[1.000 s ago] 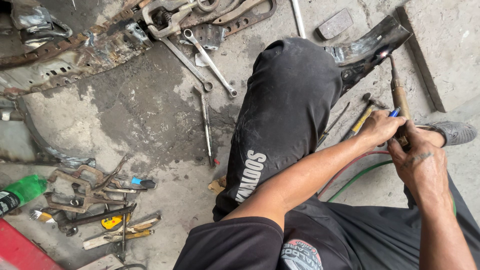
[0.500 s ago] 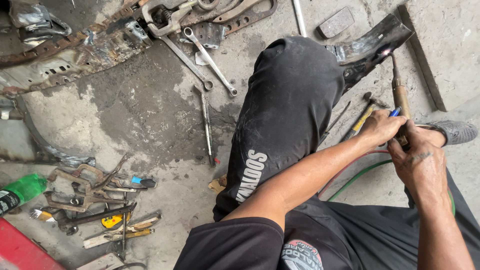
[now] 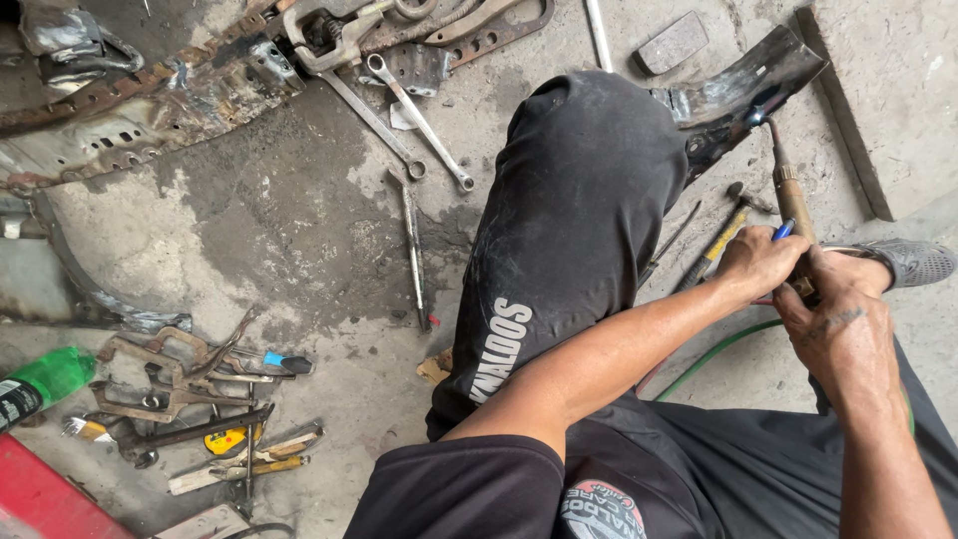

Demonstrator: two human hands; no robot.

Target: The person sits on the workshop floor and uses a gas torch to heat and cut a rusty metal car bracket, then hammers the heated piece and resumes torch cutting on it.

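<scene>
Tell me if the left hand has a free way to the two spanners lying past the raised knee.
Probably not directly: the left hand grips the torch with the right hand, and the raised knee stands between it and the spanners on the floor.

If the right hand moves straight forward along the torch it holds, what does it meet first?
Probably the bent black metal piece: the right hand points the torch up at it, though the depth is unclear.

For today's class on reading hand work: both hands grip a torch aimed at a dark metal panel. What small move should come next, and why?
Probably ease the torch tip forward onto the dark metal panel: both the left hand and right hand grip its handle, and the tip sits just at the panel's edge.
</scene>
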